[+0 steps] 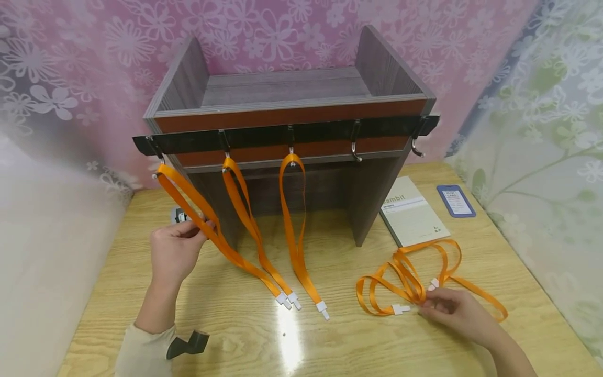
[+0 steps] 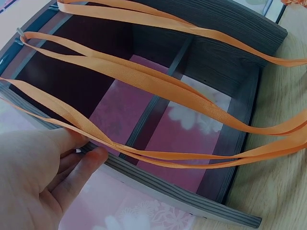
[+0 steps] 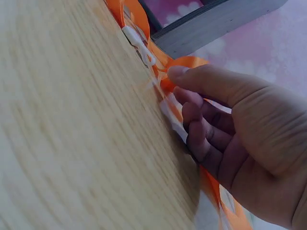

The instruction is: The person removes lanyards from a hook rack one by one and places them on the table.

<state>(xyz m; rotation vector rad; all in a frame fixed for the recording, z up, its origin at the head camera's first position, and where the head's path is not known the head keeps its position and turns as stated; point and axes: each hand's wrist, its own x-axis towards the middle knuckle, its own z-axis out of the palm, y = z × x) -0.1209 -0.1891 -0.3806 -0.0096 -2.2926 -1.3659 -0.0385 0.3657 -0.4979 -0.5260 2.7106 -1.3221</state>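
Observation:
Three orange lanyards hang by their loops from hooks on a black rail (image 1: 254, 137). My left hand (image 1: 176, 248) pinches a strap of the leftmost hanging lanyard (image 1: 226, 248) below its hook; in the left wrist view, thumb and fingertips (image 2: 98, 155) meet at the strap's edge. The middle one (image 1: 247, 209) and the third lanyard (image 1: 298, 251) hang beside it, white clips down on the table. At right, a heap of loose orange lanyards (image 1: 400, 267) with white clips lies on the table. My right hand (image 1: 454, 314) pinches a strap in this heap between thumb and fingers, partly hidden by the hand.
The rail runs across the front of a grey wooden shelf (image 1: 292, 107). Two more hooks (image 1: 356, 152) at its right carry nothing. A notebook (image 1: 414, 214) and a blue badge holder (image 1: 456, 201) lie right of the shelf. Behind my left hand is a small round object (image 1: 179, 214).

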